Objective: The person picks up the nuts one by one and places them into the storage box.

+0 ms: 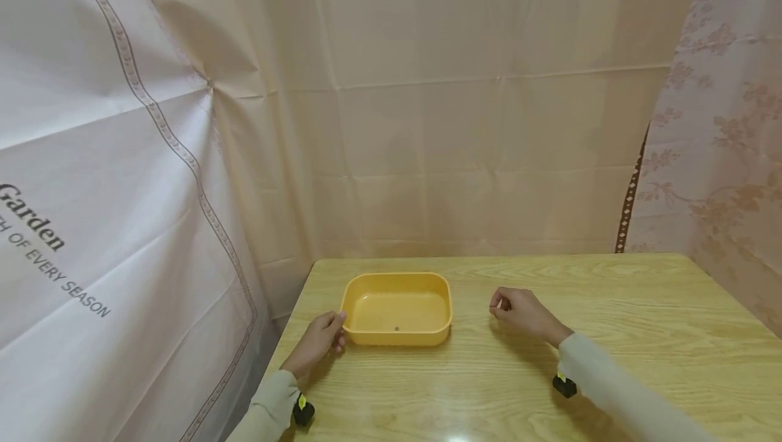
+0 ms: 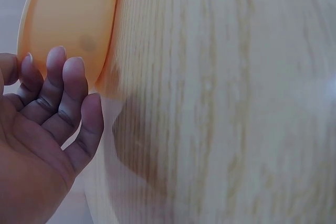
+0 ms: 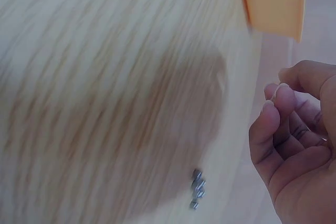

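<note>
A yellow plastic tray (image 1: pixel 397 339) stands on the table, with a small dark piece (image 1: pixel 397 328) near its front inside. My left hand (image 1: pixel 319 340) holds the tray's left end, thumb at the rim and curled fingers against the outside wall, as the left wrist view also shows. Right of the tray and apart from it, my right hand (image 1: pixel 527 313) hovers over the table with thumb and fingertips drawn together. Whether anything small is between those fingertips cannot be made out. The right wrist view shows several small shiny metal pieces (image 3: pixel 197 188) clustered on the table near this hand.
The wood-grain table (image 1: pixel 641 313) extends to the right of both hands. Printed cloth (image 1: pixel 476 123) hangs behind it and on both sides. Each wrist carries a small black camera, one by the left sleeve (image 1: pixel 269 398) and one under the right sleeve (image 1: pixel 611 381).
</note>
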A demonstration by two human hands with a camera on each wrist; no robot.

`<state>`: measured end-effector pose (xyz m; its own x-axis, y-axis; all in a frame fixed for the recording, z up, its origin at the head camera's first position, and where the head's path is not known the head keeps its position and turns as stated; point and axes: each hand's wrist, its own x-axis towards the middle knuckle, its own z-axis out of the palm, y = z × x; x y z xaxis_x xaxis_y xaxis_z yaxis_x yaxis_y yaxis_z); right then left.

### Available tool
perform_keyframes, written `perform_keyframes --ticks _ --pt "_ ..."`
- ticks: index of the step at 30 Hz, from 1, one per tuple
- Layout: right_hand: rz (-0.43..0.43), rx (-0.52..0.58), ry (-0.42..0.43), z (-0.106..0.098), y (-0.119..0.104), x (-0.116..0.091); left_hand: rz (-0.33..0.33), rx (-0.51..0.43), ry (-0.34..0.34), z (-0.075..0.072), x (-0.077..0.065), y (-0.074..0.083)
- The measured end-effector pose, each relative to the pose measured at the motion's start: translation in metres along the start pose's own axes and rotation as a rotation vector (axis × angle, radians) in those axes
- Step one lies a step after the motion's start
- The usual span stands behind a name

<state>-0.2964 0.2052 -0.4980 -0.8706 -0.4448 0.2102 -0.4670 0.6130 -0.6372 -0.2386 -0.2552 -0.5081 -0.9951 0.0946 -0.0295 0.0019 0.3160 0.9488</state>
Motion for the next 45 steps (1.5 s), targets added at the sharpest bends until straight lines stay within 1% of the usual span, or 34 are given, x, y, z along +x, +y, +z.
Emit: perform_keyframes --ticks 6,10,12,18,19,25,36,41,44,45 --pt "0.013 -0.025 0.016 -0.010 0.015 -0.011 -0.005 -0.032 -0.010 -0.001 0.003 0.000" --pt "0.053 -0.032 0.022 -0.016 0.024 -0.019 0.003 -0.032 -0.022 -0.003 0.005 -0.001" --pt "0.069 -0.028 0.020 -0.019 0.027 -0.023 0.014 -0.024 -0.028 -0.004 0.005 -0.002" --pt "0.116 -0.023 0.017 -0.027 0.035 -0.034 0.010 -0.017 -0.038 -0.004 0.005 -0.003" --pt "0.136 -0.025 0.018 -0.029 0.037 -0.036 0.008 -0.012 -0.036 -0.004 0.005 -0.003" --pt "0.179 -0.029 0.013 -0.035 0.048 -0.044 0.026 0.030 -0.026 -0.005 0.004 -0.003" --pt "0.206 -0.054 0.013 -0.040 0.064 -0.056 0.012 0.017 -0.026 -0.005 0.002 -0.003" --pt "0.215 -0.030 0.007 -0.041 0.067 -0.060 0.014 0.014 -0.031 -0.005 0.002 -0.005" --pt "0.206 -0.025 0.000 -0.041 0.069 -0.061 0.012 0.013 -0.032 -0.004 0.001 -0.005" --pt "0.216 -0.021 0.002 -0.041 0.069 -0.062 0.017 0.019 -0.034 -0.004 0.001 -0.005"
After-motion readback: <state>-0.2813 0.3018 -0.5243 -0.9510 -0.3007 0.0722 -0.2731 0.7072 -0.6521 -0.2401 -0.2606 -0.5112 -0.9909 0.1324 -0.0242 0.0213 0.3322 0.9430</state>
